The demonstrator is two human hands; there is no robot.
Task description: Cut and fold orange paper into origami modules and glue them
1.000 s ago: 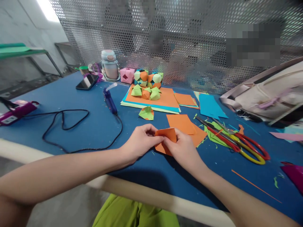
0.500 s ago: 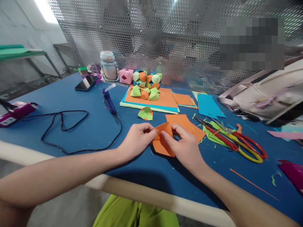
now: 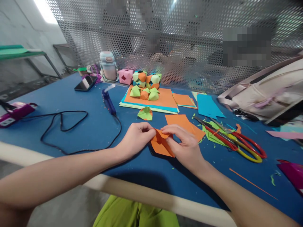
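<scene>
Between my hands is a partly folded sheet of orange paper (image 3: 163, 147), held just over the blue table. My left hand (image 3: 137, 137) pinches its left upper corner between thumb and fingers. On the other side my right hand (image 3: 186, 145) grips the right edge, its index finger bent over the top flap. Flat orange sheets (image 3: 182, 123) lie just behind my right hand. A small green and orange folded paper piece (image 3: 145, 113) rests beyond my left hand.
Scissors (image 3: 236, 142) lie on green scraps at right. A blue glue gun (image 3: 108, 101) trails a black cord to a purple power strip (image 3: 16, 113). Farther back are a paper stack (image 3: 161, 96) bearing folded models, a bottle (image 3: 109, 67), a phone (image 3: 85, 83) and a bag (image 3: 262, 88).
The upper flap of the orange paper stood up before; now it is folded down toward me. My right index finger has moved over onto its top edge, while my left hand stays put.
</scene>
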